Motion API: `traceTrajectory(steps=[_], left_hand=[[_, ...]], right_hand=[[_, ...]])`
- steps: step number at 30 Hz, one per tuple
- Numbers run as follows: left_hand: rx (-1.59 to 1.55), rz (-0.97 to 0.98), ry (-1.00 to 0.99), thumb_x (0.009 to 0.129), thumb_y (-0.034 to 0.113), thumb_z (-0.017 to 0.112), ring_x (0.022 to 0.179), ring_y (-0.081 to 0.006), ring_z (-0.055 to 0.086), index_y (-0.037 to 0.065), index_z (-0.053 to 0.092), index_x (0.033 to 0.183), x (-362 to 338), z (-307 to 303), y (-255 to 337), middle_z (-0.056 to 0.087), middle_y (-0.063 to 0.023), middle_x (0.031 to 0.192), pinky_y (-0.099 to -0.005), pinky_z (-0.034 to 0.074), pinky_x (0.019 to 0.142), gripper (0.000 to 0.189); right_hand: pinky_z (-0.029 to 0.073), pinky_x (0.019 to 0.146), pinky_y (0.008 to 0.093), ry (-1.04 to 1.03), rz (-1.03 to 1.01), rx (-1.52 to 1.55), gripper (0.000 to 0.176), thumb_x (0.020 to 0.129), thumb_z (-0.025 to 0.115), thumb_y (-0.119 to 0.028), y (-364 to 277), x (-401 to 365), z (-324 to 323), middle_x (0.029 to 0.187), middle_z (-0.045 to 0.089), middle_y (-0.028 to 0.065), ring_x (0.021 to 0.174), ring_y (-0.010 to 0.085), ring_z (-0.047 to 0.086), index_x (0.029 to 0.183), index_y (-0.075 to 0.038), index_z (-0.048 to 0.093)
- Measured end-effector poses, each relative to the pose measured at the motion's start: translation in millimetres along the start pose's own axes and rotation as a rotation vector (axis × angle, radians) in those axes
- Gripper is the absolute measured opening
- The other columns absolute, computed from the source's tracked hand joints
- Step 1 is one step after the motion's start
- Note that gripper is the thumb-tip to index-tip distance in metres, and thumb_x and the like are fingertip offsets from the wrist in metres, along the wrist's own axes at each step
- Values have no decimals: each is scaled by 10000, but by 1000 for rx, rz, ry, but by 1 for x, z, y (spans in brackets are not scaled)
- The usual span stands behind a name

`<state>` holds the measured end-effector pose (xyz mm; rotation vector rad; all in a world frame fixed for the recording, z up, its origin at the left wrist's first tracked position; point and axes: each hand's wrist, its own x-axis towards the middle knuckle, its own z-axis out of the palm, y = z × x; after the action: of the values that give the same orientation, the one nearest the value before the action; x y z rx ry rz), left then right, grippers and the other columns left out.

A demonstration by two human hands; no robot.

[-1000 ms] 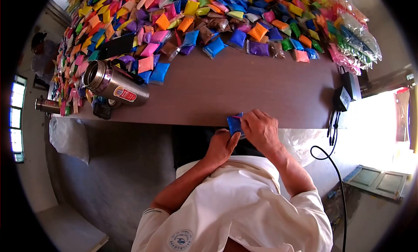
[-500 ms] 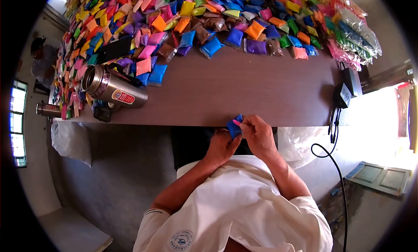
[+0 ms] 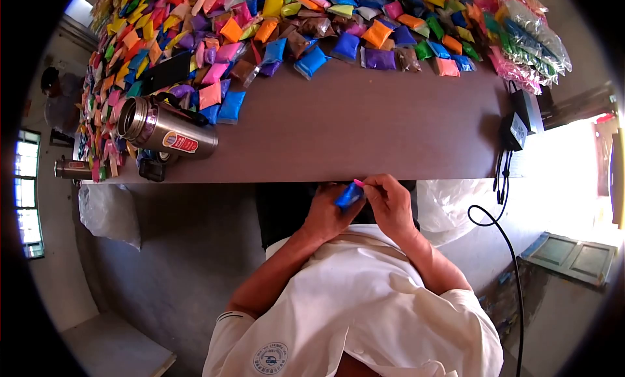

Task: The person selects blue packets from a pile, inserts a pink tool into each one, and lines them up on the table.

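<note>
A small blue plastic packet (image 3: 349,195) is held between my hands at the table's front edge. My left hand (image 3: 327,212) is closed around its lower left side. My right hand (image 3: 389,202) pinches at its upper right corner, where a small pink piece (image 3: 358,183) sticks up by the fingertips. I cannot tell whether the pink piece belongs to the packet. Both hands are over my lap, just in front of the brown table (image 3: 312,142).
Many colourful packets (image 3: 312,62) are heaped along the far and left sides. An uncapped steel flask (image 3: 179,135) lies tilted at left, near a dark flat object (image 3: 165,72). Bagged packets (image 3: 534,45) and a black power adapter (image 3: 514,131) with a cable are on the right.
The blue packet has turned and tilted in my hands, its pink piece now near the upper corner. My left hand has rolled slightly. The view has shifted a little.
</note>
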<state>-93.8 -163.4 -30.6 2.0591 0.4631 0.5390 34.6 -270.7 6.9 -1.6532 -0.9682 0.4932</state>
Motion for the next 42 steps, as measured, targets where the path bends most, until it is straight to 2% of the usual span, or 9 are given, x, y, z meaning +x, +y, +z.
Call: traceTrajectory(steps=[3,5,13,23,26,30,32,39,42], left_hand=[[-93,-150,52,828,214,742,938,-348,608,61,638,975,2,-1,-5,661,-144,951,-442,451,896,237],[57,25,51,833,171,710,977,-344,607,63,638,963,4,-3,-6,668,-144,978,-450,449,899,184],[192,5,-72,795,118,678,1002,-360,615,57,655,961,2,-1,-8,680,-141,1004,-467,412,960,178],[292,28,-30,830,167,652,1055,-352,599,46,660,1027,5,2,-4,679,-154,1034,-481,384,986,231],[335,26,2,857,175,637,1060,-358,592,41,655,1053,6,3,-1,675,-166,1031,-487,370,996,238],[320,-9,-12,875,171,623,1049,-364,593,39,654,1057,5,5,-2,671,-170,1034,-495,377,986,227],[308,33,69,872,169,646,971,-346,615,43,671,934,8,4,3,687,-151,888,-495,388,927,143],[325,68,89,872,172,640,958,-349,613,52,672,929,7,3,1,680,-153,886,-490,394,905,136],[347,-13,22,853,164,640,1003,-377,609,45,660,1056,5,5,0,669,-177,1046,-503,388,965,237]], right_hand=[[478,572,337,79,-154,-295,66,910,634,-56,-15,3,-6,791,588,139,658,279,597,922,-30,575],[485,562,358,32,-179,-297,72,907,639,-63,-16,0,-7,778,591,136,658,296,606,916,-38,573],[489,535,375,-21,-259,-283,119,874,684,-82,-22,-9,5,694,590,104,617,293,615,923,-54,580],[470,528,329,11,-165,-312,94,843,708,-50,-20,-12,8,740,622,127,594,278,613,886,-34,626],[485,561,386,46,7,-314,78,841,684,-86,-15,-4,1,754,621,122,655,321,621,859,-55,615],[484,556,387,93,-29,-341,84,836,687,-89,-17,-2,0,752,622,121,655,321,622,852,-51,614],[484,554,390,68,-30,-285,85,837,684,-88,-18,-4,3,759,621,120,651,319,621,859,-54,610],[486,553,393,88,-68,-372,92,826,684,-75,-12,-1,9,742,611,109,641,311,616,806,-56,596],[485,554,385,139,-69,-414,94,817,690,-64,-11,-2,9,737,610,110,642,311,617,806,-56,596]])
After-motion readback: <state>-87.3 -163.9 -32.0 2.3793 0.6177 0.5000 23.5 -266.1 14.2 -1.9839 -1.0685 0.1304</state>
